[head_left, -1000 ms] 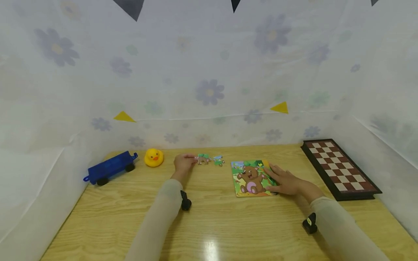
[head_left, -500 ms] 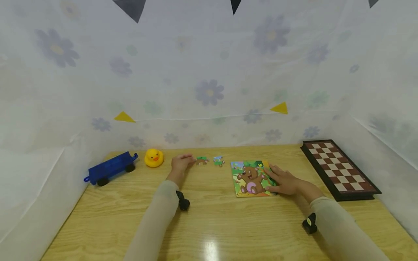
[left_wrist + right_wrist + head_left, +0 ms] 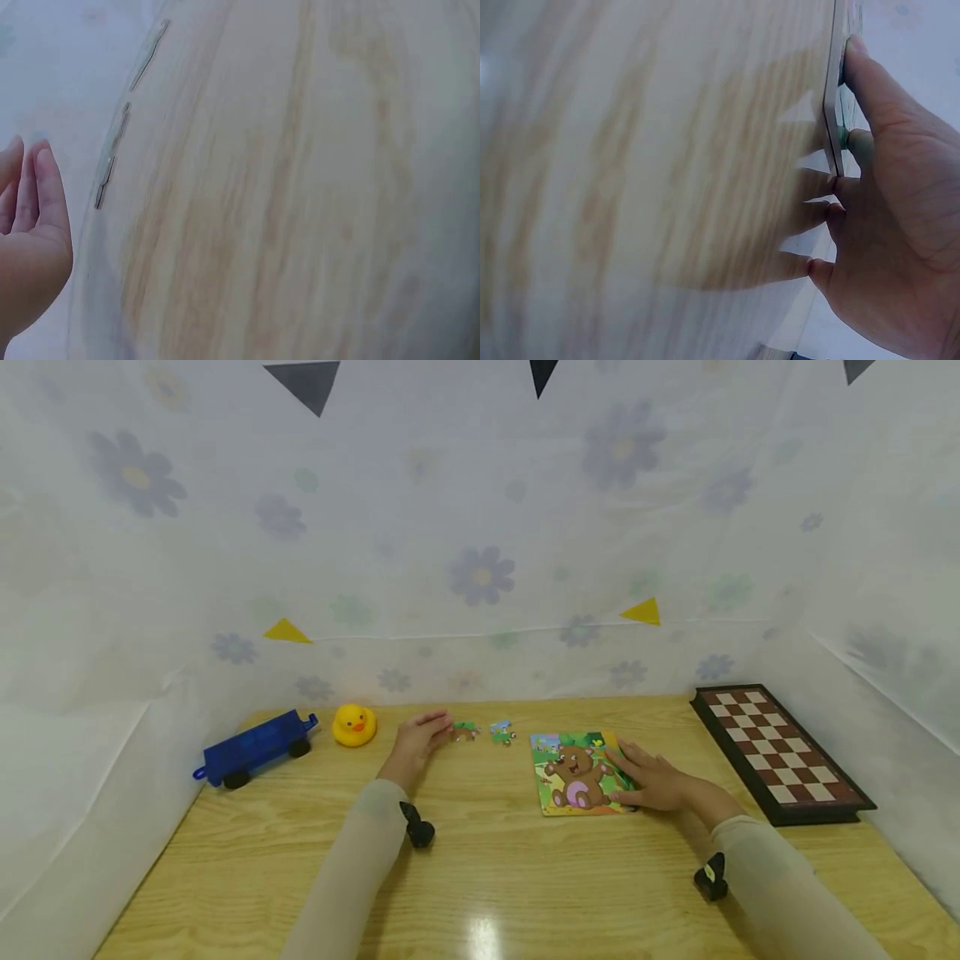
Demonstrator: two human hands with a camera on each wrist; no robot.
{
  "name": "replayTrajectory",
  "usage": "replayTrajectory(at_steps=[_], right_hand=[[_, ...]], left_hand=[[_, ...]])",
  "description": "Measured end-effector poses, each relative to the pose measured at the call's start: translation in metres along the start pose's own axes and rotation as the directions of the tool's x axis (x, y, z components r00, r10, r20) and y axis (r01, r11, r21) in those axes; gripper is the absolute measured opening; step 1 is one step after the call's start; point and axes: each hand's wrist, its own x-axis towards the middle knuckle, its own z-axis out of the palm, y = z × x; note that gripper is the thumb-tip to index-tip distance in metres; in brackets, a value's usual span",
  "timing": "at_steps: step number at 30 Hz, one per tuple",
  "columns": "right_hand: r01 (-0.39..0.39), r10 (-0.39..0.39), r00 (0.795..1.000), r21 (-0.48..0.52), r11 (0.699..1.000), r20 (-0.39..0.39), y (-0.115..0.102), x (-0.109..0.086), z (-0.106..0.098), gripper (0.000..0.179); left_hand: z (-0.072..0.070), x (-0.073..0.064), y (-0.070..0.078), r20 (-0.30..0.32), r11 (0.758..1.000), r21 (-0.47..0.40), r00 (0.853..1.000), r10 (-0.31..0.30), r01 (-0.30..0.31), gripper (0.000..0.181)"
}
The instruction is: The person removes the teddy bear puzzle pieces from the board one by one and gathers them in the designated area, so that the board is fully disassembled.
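In the head view my left hand (image 3: 417,743) is just left of a jigsaw piece (image 3: 467,726) with green and brown print. A second piece (image 3: 502,732), blue and green, lies to its right. In the left wrist view that hand (image 3: 34,225) has loosely bent fingers with nothing between them. My right hand (image 3: 654,778) rests on the right side of a square bear puzzle (image 3: 576,770). Seen from the right wrist, the thumb and one finger of the hand (image 3: 900,187) touch the puzzle's face (image 3: 847,105), and the other fingertips meet the tabletop.
A yellow rubber duck (image 3: 354,726) and a blue toy wagon (image 3: 257,749) stand at the left of the wooden table (image 3: 480,877). On the right lies a checkered game board (image 3: 780,747) with a black frame. Flowered white cloth (image 3: 480,643) encloses the back and sides.
My left fingers held the left jigsaw piece, which looked tilted up; they let go and it lies flat. That hand drew back slightly. The right hand stays on the puzzle.
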Motion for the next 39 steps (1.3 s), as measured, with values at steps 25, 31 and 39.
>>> replayTrajectory(at_steps=[25, 31, 39], right_hand=[[0.03, -0.03, 0.999, -0.006, 1.0, -0.034, 0.004, 0.0, 0.005, 0.084], [0.035, -0.035, 0.999, 0.002, 0.999, -0.028, 0.001, 0.0, 0.003, 0.083], [-0.009, 0.009, 1.0, -0.019, 1.0, 0.0, -0.002, 0.001, -0.002, 0.084]], left_hand=[[0.083, -0.026, -0.029, 0.445, 0.983, 0.16, 0.881, -0.158, 0.095, 0.045], [0.1, -0.028, -0.046, 0.52, 0.98, 0.191, 0.841, -0.149, 0.056, 0.047], [0.12, -0.03, -0.06, 0.533, 0.977, 0.209, 0.831, -0.158, 0.052, 0.043]])
